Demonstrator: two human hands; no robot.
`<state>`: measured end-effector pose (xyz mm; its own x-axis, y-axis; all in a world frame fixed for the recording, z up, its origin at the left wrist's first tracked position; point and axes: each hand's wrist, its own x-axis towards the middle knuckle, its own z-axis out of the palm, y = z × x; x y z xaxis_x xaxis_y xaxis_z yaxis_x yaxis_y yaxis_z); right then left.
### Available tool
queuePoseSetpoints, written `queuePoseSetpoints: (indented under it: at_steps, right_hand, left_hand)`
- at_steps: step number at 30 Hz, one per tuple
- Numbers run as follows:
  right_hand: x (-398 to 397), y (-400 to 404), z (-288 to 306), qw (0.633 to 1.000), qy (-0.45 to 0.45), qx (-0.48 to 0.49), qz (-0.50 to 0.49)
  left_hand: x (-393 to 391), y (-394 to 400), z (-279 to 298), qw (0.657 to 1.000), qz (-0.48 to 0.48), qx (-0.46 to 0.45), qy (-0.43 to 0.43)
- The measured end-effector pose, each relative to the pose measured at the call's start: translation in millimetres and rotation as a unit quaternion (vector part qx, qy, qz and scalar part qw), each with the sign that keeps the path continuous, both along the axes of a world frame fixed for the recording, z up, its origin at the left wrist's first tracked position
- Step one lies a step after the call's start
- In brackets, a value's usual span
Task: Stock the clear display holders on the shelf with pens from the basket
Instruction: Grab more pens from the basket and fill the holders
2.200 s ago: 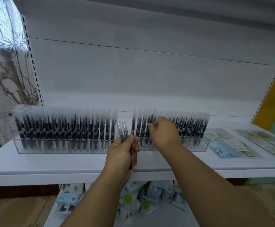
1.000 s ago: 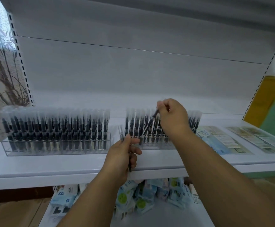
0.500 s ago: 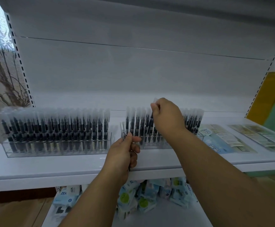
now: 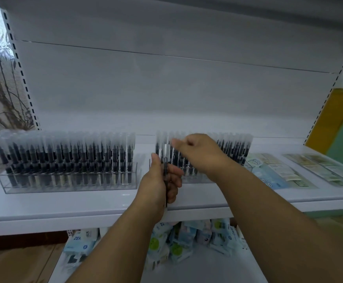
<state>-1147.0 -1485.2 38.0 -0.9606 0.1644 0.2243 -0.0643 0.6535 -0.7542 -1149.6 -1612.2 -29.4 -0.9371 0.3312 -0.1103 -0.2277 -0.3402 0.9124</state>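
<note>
Two clear display holders stand on the white shelf (image 4: 89,205). Rows of black pens with frosted caps fill the left holder (image 4: 68,183). My arms partly hide the right holder (image 4: 199,179), which also has pens standing in it. My left hand (image 4: 158,184) grips a pen (image 4: 166,160) upright in front of the gap between the holders. My right hand (image 4: 199,152) hovers over the right holder with curled fingers, its thumb and forefinger just beside that pen's cap, nothing visibly in them. No basket is in view.
Flat blue and green packets (image 4: 272,172) lie on the shelf to the right of the holders. The lower shelf holds a pile of small packets (image 4: 178,240). A grey back panel closes the shelf behind, and a wooden floor shows at bottom left.
My right hand set a pen into the right holder, let go, and has moved left toward the pen in my left hand. My left hand has stayed put.
</note>
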Motion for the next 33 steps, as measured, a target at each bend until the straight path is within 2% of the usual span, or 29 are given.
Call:
queuePoseSetpoints:
  at_steps: [2, 4, 7, 12, 14, 18, 21, 25, 29, 33]
  right_hand:
    - [2.2, 0.9, 1.1, 0.995, -0.057, -0.058, 0.051]
    - [3.1, 6.0, 0.6, 0.994, -0.033, -0.087, 0.055]
    - [6.1, 9.7, 2.5, 0.995, -0.011, -0.082, 0.05]
    - [9.3, 8.0, 1.2, 0.994, -0.032, -0.077, 0.074]
    - [10.5, 10.1, 2.6, 0.996, 0.009, -0.079, 0.039]
    - [3.9, 27.7, 8.0, 0.979, 0.167, -0.075, -0.095]
    - [-1.6, 35.2, 3.8, 0.969, 0.214, -0.022, -0.124]
    - [-9.2, 34.9, -11.0, 0.972, 0.199, 0.065, -0.105]
    - [-15.7, 32.8, -17.9, 0.974, 0.187, 0.085, -0.096]
    - [-23.8, 33.4, -33.5, 0.984, 0.107, 0.12, -0.076]
  left_hand:
    - [0.9, 7.1, 2.1, 1.0, -0.003, -0.009, 0.006]
    - [1.0, 12.2, 1.6, 1.0, 0.0, -0.02, 0.016]
    - [2.4, 14.2, 0.0, 0.999, 0.008, -0.043, 0.029]
    - [0.6, 17.4, -2.5, 0.997, 0.01, -0.057, 0.046]
    - [-4.0, 19.9, -3.2, 0.995, 0.02, -0.069, 0.064]
    - [-13.2, 19.9, -4.6, 0.995, 0.048, -0.074, 0.056]
    - [-14.9, 18.2, -7.6, 0.994, 0.047, -0.082, 0.053]
    - [-14.4, 16.7, -8.0, 0.995, 0.059, -0.055, 0.054]
    - [-14.3, 14.1, -9.2, 0.995, 0.065, -0.045, 0.065]
    - [-13.8, 12.3, -12.0, 0.994, 0.069, -0.039, 0.07]
